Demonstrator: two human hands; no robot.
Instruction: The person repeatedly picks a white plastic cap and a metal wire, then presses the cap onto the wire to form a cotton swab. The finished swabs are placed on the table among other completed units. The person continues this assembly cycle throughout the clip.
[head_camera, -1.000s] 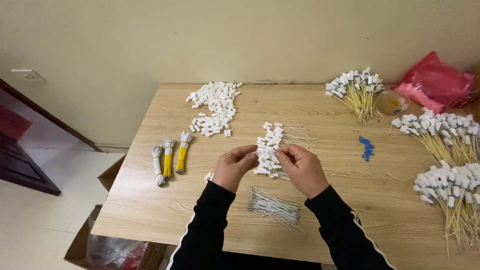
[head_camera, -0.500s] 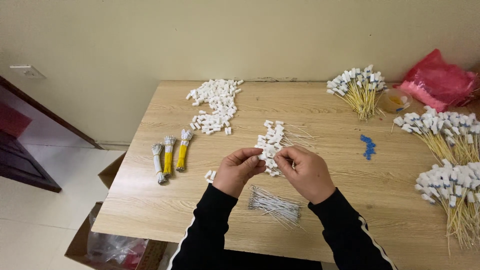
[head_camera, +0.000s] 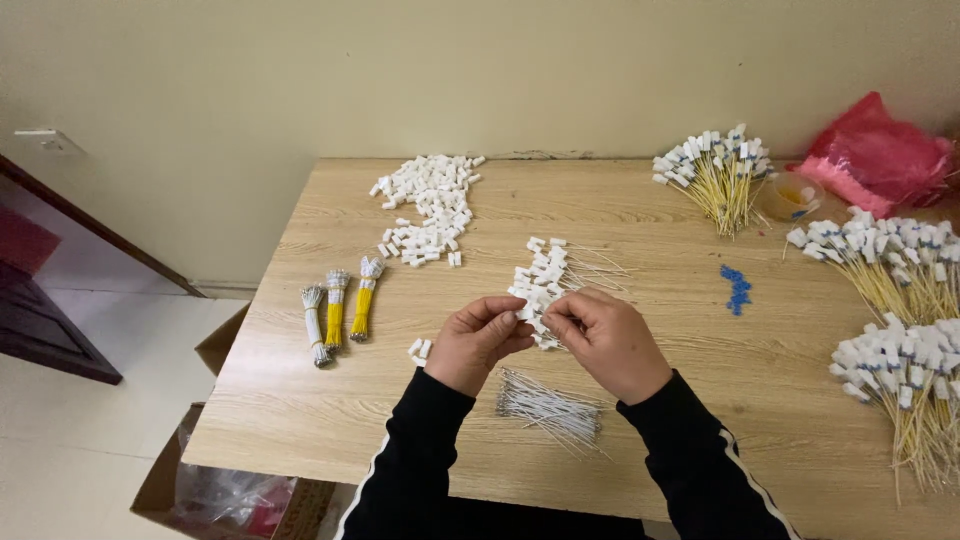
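Observation:
My left hand (head_camera: 478, 342) and my right hand (head_camera: 602, 338) meet over the middle of the wooden table (head_camera: 640, 215). Their fingertips pinch a small white plastic piece between them, at the near end of a row of white-tagged wires (head_camera: 547, 276). Just in front of my wrists lies a bundle of thin grey wires (head_camera: 548, 408). Two loose white pieces (head_camera: 419, 350) sit left of my left hand.
A heap of white plastic pieces (head_camera: 425, 212) lies at the back left. Three tied wire bundles (head_camera: 338, 306) rest near the left edge. Yellow-wire bunches with white tags (head_camera: 718, 170) (head_camera: 900, 260) (head_camera: 915, 380) fill the right side. Blue bits (head_camera: 737, 287), a red bag (head_camera: 880, 155), a cardboard box (head_camera: 215, 480) below.
My hands have stayed together over the same spot, with only small finger movements on the white piece. Nothing else on the table has moved.

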